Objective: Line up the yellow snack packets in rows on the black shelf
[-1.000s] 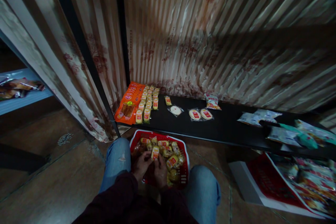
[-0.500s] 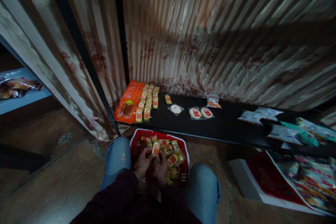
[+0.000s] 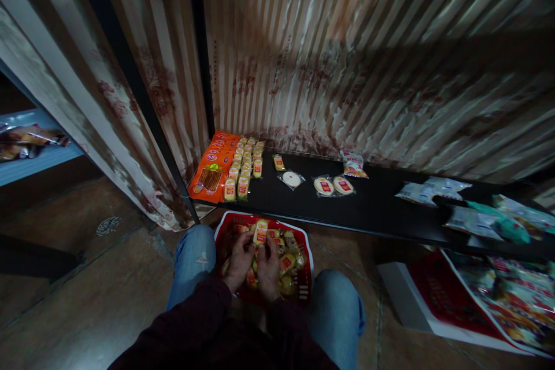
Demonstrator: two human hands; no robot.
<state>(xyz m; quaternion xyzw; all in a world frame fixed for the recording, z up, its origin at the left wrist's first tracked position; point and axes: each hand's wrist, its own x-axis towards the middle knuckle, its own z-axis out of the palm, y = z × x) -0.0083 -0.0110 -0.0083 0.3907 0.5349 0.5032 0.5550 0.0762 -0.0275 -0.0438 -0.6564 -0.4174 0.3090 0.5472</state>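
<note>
Between my two hands, above a red basket with a white rim (image 3: 310, 254), is a small yellow packaged snack (image 3: 261, 231) with a red and white label, held upright. My left hand (image 3: 240, 259) grips its left side, fingers closed. My right hand (image 3: 268, 269) pinches it from the right and below. Several similar yellow packets (image 3: 287, 263) fill the basket under my hands. Just beyond, on the black shelf (image 3: 277, 199), rows of the same yellow packets (image 3: 243, 166) lie beside flat orange snack bags (image 3: 210, 173).
Farther along the shelf are a single yellow packet (image 3: 278, 162), round white wrapped snacks (image 3: 333, 186), a small white-red bag (image 3: 354, 164) and several pale bags (image 3: 433, 191). A black post (image 3: 202, 40) stands at left. A box of packets (image 3: 511, 300) sits at lower right.
Both hands have raised the yellow packaged snack slightly, toward the shelf, keeping hold of it. The things on the shelf have stayed put.
</note>
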